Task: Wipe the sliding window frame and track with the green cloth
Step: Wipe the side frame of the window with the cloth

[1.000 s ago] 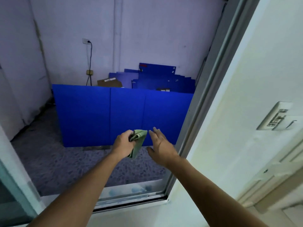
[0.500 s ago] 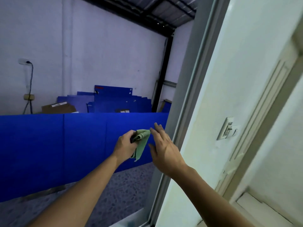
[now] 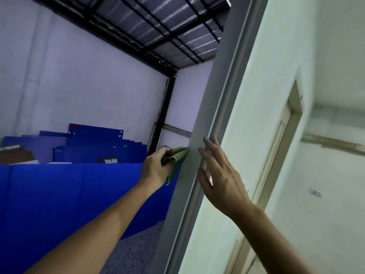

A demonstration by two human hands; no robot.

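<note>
The grey vertical window frame [image 3: 215, 91] runs from the top right down to the bottom middle. My left hand [image 3: 154, 169] grips a bunched green cloth [image 3: 176, 157], whose edge touches the frame's left face at about mid-height. My right hand [image 3: 219, 175] lies flat with fingers spread against the frame's inner edge, just right of the cloth. The bottom track is out of view.
Through the opening stand tall blue panels [image 3: 59, 200] with more blue sheets [image 3: 94, 143] stacked behind them against a white wall. A dark metal roof [image 3: 158, 26] is overhead. To the right are a pale wall [image 3: 256, 135], a door frame [image 3: 284, 139] and a wall socket [image 3: 316, 193].
My view has tilted up and to the right. Both hands rose; the cloth now touches the frame and my right hand rests on the frame's edge.
</note>
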